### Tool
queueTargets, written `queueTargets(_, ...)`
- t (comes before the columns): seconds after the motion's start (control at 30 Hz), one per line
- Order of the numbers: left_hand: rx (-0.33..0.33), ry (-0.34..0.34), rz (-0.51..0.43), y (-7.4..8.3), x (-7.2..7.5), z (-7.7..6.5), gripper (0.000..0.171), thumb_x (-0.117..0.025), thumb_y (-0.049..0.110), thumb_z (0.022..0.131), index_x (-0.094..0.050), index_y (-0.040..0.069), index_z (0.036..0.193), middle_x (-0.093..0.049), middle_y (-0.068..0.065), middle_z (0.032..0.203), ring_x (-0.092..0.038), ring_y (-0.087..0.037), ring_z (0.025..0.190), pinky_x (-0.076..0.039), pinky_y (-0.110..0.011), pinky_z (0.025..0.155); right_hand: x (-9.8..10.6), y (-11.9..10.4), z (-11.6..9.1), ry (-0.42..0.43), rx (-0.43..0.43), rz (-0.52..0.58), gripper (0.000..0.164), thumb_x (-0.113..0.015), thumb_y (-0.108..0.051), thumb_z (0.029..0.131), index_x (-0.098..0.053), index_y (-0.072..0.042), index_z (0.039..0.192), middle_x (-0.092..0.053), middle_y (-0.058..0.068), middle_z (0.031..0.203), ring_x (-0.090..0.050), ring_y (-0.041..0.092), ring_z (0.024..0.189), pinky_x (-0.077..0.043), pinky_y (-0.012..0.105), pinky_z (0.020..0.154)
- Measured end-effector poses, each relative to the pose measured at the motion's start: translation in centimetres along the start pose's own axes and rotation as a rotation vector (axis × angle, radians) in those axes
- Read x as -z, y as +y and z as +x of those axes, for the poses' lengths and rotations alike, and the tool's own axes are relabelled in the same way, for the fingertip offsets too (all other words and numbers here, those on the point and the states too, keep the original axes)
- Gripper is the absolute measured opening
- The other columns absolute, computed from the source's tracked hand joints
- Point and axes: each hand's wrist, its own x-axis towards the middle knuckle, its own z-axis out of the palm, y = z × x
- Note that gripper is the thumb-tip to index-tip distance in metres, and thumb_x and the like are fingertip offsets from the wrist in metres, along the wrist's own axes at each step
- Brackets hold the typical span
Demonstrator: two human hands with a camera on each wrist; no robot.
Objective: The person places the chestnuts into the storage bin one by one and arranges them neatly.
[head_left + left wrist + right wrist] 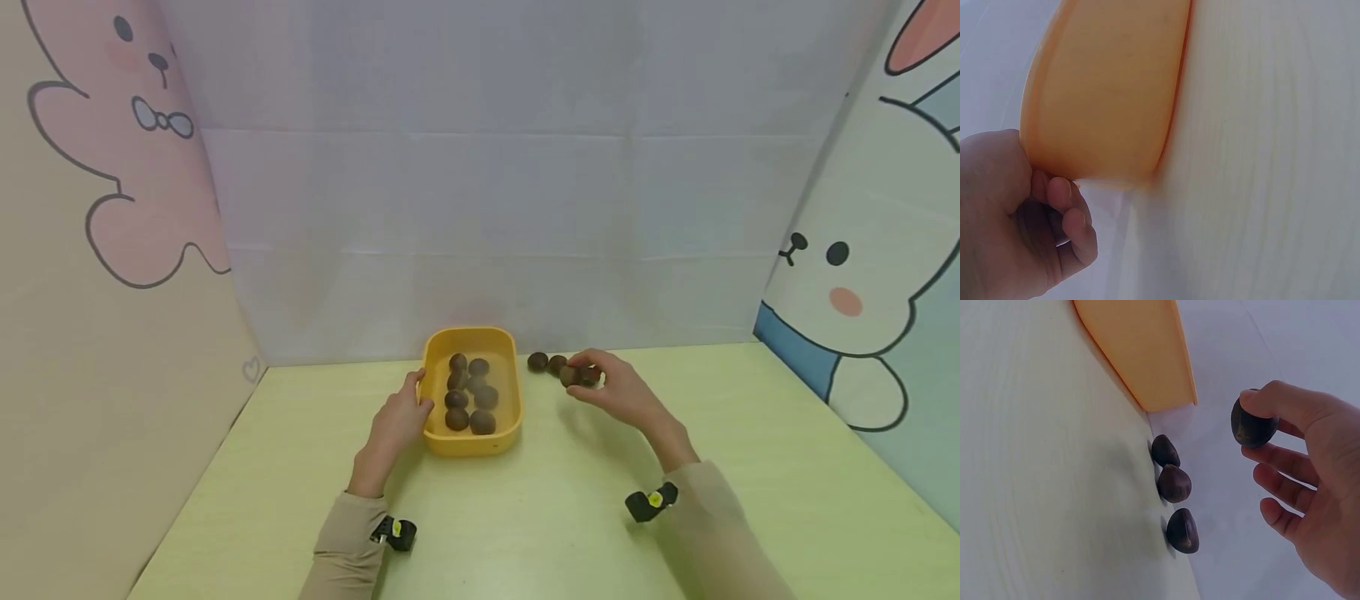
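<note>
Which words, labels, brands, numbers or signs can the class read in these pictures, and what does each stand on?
No text is readable: no lettering shows on the yellow container or brown nuts.
Yellow marks on the left wrist device and right wrist device: too small to read.
Drawn sign: a heart outline on the left wall.

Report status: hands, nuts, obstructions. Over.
Left hand grips tray at its left side. Right hand pinches one nut, held off table. Three loose nuts right of tray. Nothing seen blocking tray's top.
</note>
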Motion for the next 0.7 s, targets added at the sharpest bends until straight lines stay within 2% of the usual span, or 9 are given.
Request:
queueTargets(0.27,-0.001,0.002,0.001,0.0,-0.1,0.1,0.058,-0.052,0.020,0.098,-0.034,0.011,0.153,-0.041,-0.001,0.060,-0.037,-0.014,0.048,-0.030,-0.027,0.045,-0.5,-2.3,1.1,-0.044,0.059,0.005,0.036,-0.079,-0.024,0.084,-0.067,-0.016,0.117,-0.066,0.000,0.104,-0.055,0.024,0.089,-0.046,0.037,0.077)
queueTargets(0.43,0.000,-0.003,0.000,-0.1,-0.3,0.1,0.058,-0.052,0.020,0.098,-0.034,0.012,0.153,-0.041,-0.001,0.059,-0.037,-0.013,0.047,-0.031,-0.026,0.044,-0.8,-3.5,1.9,-0.085,0.102,0.004,0.036,-0.079,-0.021,0.083,-0.068,-0.012,0.116,-0.066,0.001,0.104,-0.058,0.027,0.093,-0.046,0.035,0.081)
queueTargets(0.53,-0.005,0.005,0.005,-0.1,-0.2,0.0,0.058,-0.052,0.020,0.098,-0.035,0.011,0.153,-0.043,-0.002,0.060,-0.038,-0.014,0.048,-0.031,-0.028,0.045,-1.2,-4.3,2.5,-0.118,0.131,0.002,0.036,-0.078,-0.018,0.084,-0.068,-0.009,0.117,-0.067,0.003,0.107,-0.059,0.027,0.096,-0.049,0.041,0.086)
queueTargets(0.7,-0.008,0.017,0.008,-0.1,-0.2,0.1,0.058,-0.053,0.020,0.098,-0.036,0.011,0.152,-0.044,-0.003,0.061,-0.039,-0.015,0.050,-0.031,-0.028,0.046,-2.1,-5.2,3.9,-0.169,0.196,-0.073,0.034,-0.077,-0.019,0.085,-0.069,-0.011,0.116,-0.068,0.001,0.110,-0.060,0.019,0.098,-0.051,0.040,0.088)
